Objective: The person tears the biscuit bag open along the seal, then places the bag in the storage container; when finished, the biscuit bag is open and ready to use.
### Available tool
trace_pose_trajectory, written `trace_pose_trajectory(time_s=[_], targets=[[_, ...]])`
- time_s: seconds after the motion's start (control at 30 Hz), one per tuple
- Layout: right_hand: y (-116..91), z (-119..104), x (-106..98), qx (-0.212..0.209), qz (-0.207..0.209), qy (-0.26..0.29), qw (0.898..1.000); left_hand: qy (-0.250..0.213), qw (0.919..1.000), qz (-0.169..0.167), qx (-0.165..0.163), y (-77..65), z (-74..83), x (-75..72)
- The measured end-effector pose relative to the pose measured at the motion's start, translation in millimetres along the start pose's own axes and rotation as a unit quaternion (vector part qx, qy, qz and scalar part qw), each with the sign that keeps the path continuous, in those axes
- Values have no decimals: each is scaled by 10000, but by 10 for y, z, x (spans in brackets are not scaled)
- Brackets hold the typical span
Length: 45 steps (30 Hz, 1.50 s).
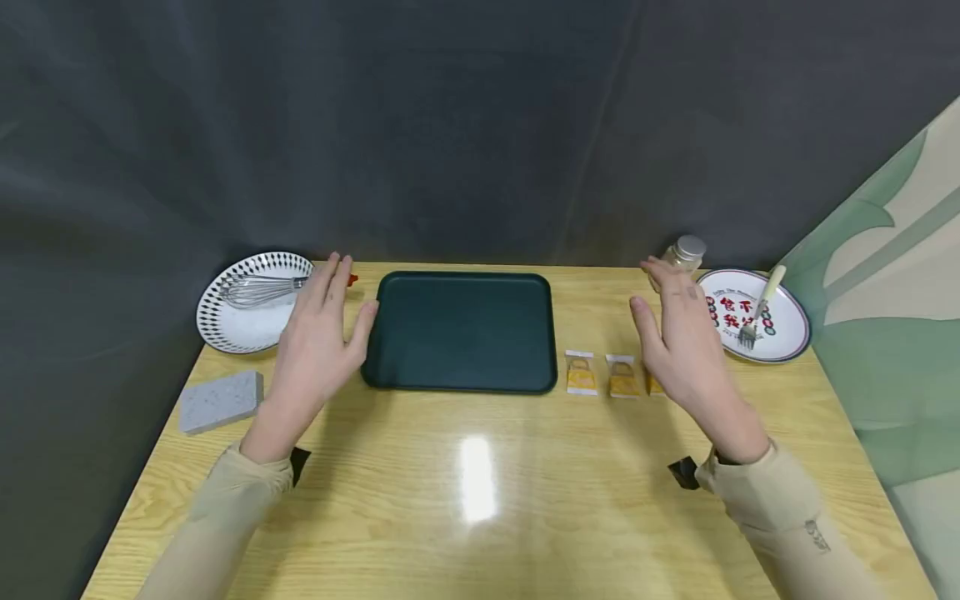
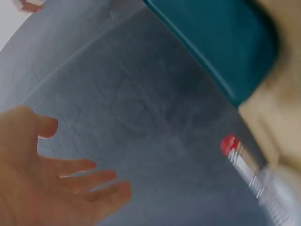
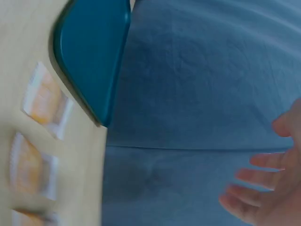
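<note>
My left hand [image 1: 318, 333] hovers with fingers straight, between the black-patterned plate [image 1: 243, 333] and the dark green tray [image 1: 461, 333], holding nothing. On that plate lies a wire whisk [image 1: 258, 290]; its middle is hidden behind the hand, and its red handle end [image 2: 229, 144] shows in the left wrist view. My right hand [image 1: 681, 337], likewise extended and holding nothing, hangs above the table beside the small clear-and-yellow packets [image 1: 582, 373]. It partly covers one packet and a glass jar with a silver lid [image 1: 689, 247].
A white plate with red characters [image 1: 783, 337] stands at the right, bearing a fork with a cream handle [image 1: 760, 310]. At the left edge lies a speckled grey block [image 1: 221, 402]. A dark curtain [image 1: 480, 125] rises behind the wooden table [image 1: 480, 533].
</note>
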State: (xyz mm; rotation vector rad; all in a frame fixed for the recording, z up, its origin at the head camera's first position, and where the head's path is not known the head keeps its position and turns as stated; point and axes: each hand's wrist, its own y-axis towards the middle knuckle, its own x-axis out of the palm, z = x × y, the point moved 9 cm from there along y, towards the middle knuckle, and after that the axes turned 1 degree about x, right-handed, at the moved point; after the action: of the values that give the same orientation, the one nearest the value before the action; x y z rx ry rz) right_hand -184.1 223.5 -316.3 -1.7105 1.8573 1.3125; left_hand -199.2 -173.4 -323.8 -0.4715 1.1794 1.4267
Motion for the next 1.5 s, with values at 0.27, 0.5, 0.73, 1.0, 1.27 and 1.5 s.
trace_pose_trajectory(time_s=[0.27,0.5,0.73,1.0,1.27,1.5], targets=[[-292,359,240,1048,-297,778,9910,-1653,9853,-108,-416,-208,299,683],[-524,578,530,1448,-786,845,9827,-2868,9526,-902,-477,-361,838,1423],[-608,650,779,1573,-1222,945,9754,-3750,9091,-1674,-697,-379,1312,1948],[-649,659,900,1670,-1516,924,9698,-4037,8841,-2234,-742,-396,1582,2271],[-654,657,983,1721,-1678,799,9674,-3815,8880,-2458,-740,-398,1659,2414],[-640,633,1025,1674,-1547,812,9703,-4040,8755,-2508,-864,-397,1633,2478]])
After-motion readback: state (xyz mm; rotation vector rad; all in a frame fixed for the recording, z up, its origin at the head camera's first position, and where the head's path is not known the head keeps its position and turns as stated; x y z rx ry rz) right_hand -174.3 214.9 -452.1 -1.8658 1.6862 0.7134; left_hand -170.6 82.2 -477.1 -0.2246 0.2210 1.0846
